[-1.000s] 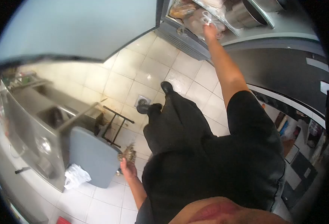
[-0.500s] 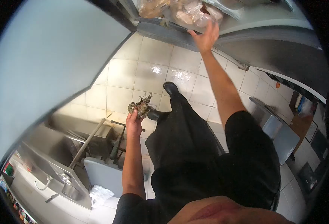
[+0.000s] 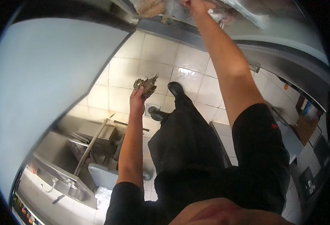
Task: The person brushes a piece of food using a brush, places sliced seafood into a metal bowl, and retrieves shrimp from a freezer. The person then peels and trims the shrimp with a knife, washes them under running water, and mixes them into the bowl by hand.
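My left hand [image 3: 138, 100] is closed around a bunch of shrimp [image 3: 147, 85], brownish grey with thin legs and feelers sticking out. It holds them low over the tiled floor, left of my boots. At the top edge, my right hand [image 3: 198, 6] reaches into an open refrigerator compartment. Its fingers are curled at a clear plastic bag [image 3: 175, 12], partly cut off by the frame. Another bag with tan contents [image 3: 150, 8] lies to the left of it. Right of my wrist are white plastic wrapping [image 3: 247, 13] and a pinkish item [image 3: 227, 18].
A large pale door [image 3: 52, 75] stands open on the left. Below it are a steel unit [image 3: 60, 168] with pipes and a grey panel [image 3: 103, 176]. A floor drain [image 3: 152, 109] lies beside my boot [image 3: 176, 89]. Shelving [image 3: 305, 123] stands at the right.
My right hand has moved up and deeper into the compartment, from open fingers beside the bag to curled fingers at it. My left hand has risen slightly with the shrimp.
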A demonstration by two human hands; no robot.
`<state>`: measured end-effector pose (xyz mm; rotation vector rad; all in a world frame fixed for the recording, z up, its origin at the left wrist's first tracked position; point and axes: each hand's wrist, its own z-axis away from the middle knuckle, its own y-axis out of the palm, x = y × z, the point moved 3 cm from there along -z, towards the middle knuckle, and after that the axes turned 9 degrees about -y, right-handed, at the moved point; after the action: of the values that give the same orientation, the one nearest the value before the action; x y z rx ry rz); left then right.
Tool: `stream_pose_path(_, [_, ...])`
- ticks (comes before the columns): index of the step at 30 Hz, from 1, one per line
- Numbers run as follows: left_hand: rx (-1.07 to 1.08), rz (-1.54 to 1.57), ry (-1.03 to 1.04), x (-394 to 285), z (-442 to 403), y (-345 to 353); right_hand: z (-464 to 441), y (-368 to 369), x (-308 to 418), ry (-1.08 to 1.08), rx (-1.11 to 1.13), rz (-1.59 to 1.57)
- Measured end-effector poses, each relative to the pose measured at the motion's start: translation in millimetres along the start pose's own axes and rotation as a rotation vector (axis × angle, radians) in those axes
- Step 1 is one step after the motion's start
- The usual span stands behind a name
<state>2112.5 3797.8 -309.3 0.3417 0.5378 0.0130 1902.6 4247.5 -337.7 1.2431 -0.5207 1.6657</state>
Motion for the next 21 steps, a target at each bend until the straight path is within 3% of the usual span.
stream_pose_path(1, [0.025, -0.043, -0.006, 2.0, -5.1, -2.3, -14.7, 5.5, -12.5, 0.021, -0.045, -0.017])
stream_pose_path(3, [-0.077, 0.129, -0.012, 1.5, -0.8, 2.0, 2.2, 3.1, -5.2, -0.103, 0.083, 0.047])
stream_pose_path(4, [-0.09, 0.158, -0.013, 5.1, 1.9, 1.7, 18.4, 1.9, 6.3, -0.173, 0.15, 0.076])
stream_pose_path(6, [-0.078, 0.175, -0.032, 22.5, -0.7, -13.4, 95.8, -18.6, 32.5, -0.198, 0.082, 0.345])
stream_pose_path(9, [-0.092, 0.232, -0.085, 41.5, 18.1, -17.6, 150.6, 18.6, -31.2, -0.103, 0.119, 0.284])
stream_pose_path(10, [-0.109, 0.228, -0.083, 45.2, 25.4, -16.8, 172.9, 42.3, -37.4, -0.026, 0.238, 0.334])
stream_pose_path(13, [-0.125, 0.184, -0.105, 53.5, 42.7, -31.1, 170.4, 104.4, -20.6, 0.035, 0.229, 0.127])
stream_pose_path(18, [-0.147, 0.25, -0.08, 48.6, 76.9, -42.7, 100.8, 146.5, -15.4, 0.205, 0.166, -0.366])
stream_pose_path(20, [-0.169, 0.254, -0.084, 56.3, 92.1, -52.9, 91.5, 152.5, 12.1, -0.075, 0.14, 0.173])
stream_pose_path(21, [-0.186, 0.255, -0.077, 54.3, 99.6, -55.2, 98.6, 152.1, 17.5, -0.014, 0.175, 0.18])
